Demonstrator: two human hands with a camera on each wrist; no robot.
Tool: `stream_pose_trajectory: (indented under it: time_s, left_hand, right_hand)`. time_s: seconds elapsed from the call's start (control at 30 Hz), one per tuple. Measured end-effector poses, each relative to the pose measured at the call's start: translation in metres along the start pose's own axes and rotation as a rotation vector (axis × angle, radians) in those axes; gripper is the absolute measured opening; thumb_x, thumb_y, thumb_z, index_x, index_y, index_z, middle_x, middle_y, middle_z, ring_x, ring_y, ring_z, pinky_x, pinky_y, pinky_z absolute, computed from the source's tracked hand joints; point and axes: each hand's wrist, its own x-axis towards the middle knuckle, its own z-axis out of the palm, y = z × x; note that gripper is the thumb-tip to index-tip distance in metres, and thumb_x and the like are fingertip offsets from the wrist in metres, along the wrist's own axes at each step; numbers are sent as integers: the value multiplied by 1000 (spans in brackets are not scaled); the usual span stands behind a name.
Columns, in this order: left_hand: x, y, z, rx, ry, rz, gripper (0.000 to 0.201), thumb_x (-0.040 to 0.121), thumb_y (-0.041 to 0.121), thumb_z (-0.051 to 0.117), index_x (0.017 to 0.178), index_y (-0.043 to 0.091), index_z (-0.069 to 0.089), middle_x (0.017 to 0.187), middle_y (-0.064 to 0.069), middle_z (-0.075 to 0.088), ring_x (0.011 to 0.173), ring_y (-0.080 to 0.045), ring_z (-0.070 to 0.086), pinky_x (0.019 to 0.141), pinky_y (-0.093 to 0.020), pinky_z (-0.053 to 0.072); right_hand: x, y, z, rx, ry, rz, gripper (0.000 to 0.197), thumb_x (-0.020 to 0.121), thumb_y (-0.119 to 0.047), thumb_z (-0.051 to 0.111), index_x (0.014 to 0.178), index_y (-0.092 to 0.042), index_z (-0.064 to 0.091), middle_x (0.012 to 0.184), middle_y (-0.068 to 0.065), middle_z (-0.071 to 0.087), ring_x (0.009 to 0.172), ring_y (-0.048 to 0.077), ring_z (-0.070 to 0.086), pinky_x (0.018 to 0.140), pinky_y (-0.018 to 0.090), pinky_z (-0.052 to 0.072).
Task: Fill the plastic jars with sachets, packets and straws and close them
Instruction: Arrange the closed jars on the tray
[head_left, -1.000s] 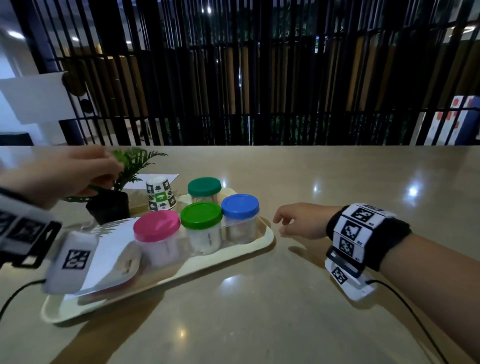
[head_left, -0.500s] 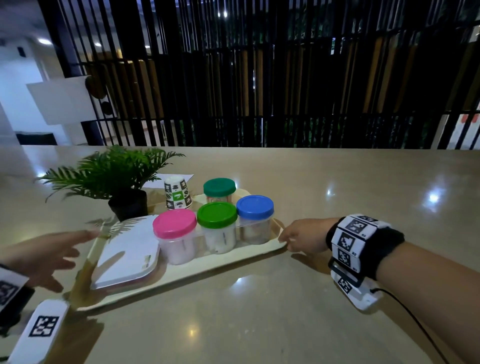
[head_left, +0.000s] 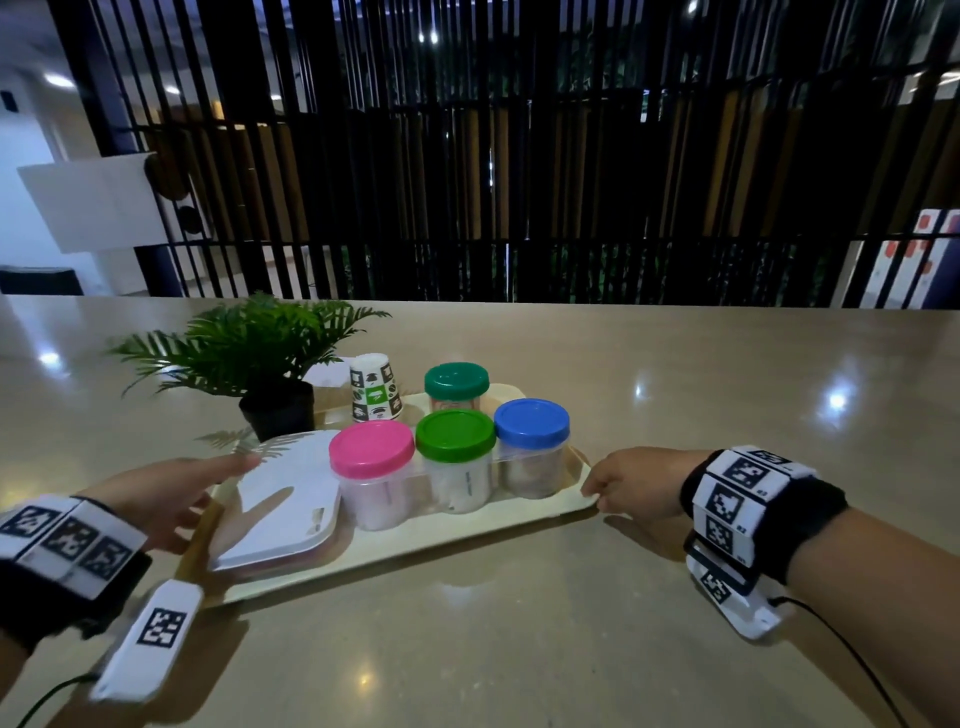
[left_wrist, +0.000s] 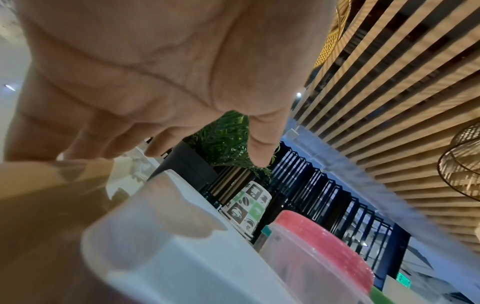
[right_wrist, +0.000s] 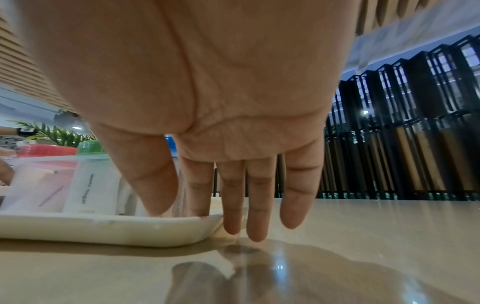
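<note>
Four plastic jars stand closed on a cream tray (head_left: 395, 551): pink lid (head_left: 371, 449), light green lid (head_left: 455, 435), blue lid (head_left: 531, 426) and, behind them, dark green lid (head_left: 456, 381). A flat white lidded box (head_left: 280, 499) lies on the tray's left half. My left hand (head_left: 218, 483) reaches with straight fingers over the tray's left edge and holds nothing. My right hand (head_left: 602, 493) is at the tray's right end. In the right wrist view its thumb lies on the tray rim (right_wrist: 103, 230) and the other fingers point straight down beside the corner.
A potted plant (head_left: 260, 348) stands at the tray's far left corner, with an upturned paper cup (head_left: 375, 387) beside it. The beige tabletop (head_left: 519, 649) stretches in front and to the right. A black slatted fence runs behind the table.
My left hand dropped from above the plant to the tray's left edge. My right hand slid a little left until it touched the tray's right rim.
</note>
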Motion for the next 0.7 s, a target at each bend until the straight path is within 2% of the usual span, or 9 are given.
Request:
stream_pose_trajectory:
  time_s: [0.1,0.17,0.4,0.53,0.63,0.7]
  left_hand:
    - [8,22,21,-5,-28,20,86,76,53,69,143,8,38,143,-23,42,125,-44,46,103,-56,43]
    - [12,36,36,-8,-39,37,81,81,49,68,144,8,37,145,-21,41,127,-43,45,103,-55,42]
    - [20,84,91,113,-89,112,66,86,44,67,139,12,45,139,-14,48,125,-37,48,107,-53,40]
    - [26,105,113,125,-112,141,59,88,39,67,134,9,47,125,-14,52,117,-36,51,102,-49,43]
    - [30,117,126,165,-108,154,51,87,39,69,124,8,53,132,-17,53,119,-37,52,103,-49,43]
    - [36,124,133,208,-94,170,57,84,42,71,124,7,54,134,-16,53,119,-36,51,103,-48,43]
  right_hand:
    - [-13,18,0,34,8,39,36,97,-27,49,132,-23,57,136,-3,53,122,16,50,103,27,36]
    - [-22,30,1,59,9,74,33,96,-26,50,126,-22,61,130,-4,58,117,15,53,101,27,38]
    - [-45,73,10,127,36,200,24,92,-29,53,110,-24,68,108,-8,63,102,12,58,93,26,44]
    - [-57,87,14,119,50,224,25,91,-24,57,114,-25,67,101,-12,58,97,9,55,84,19,39]
    - [-60,95,16,121,77,232,24,89,-22,62,111,-25,69,97,-13,59,92,6,54,80,15,37]
    - [-63,99,18,127,89,237,23,87,-21,64,108,-25,71,97,-13,62,91,4,55,82,15,40]
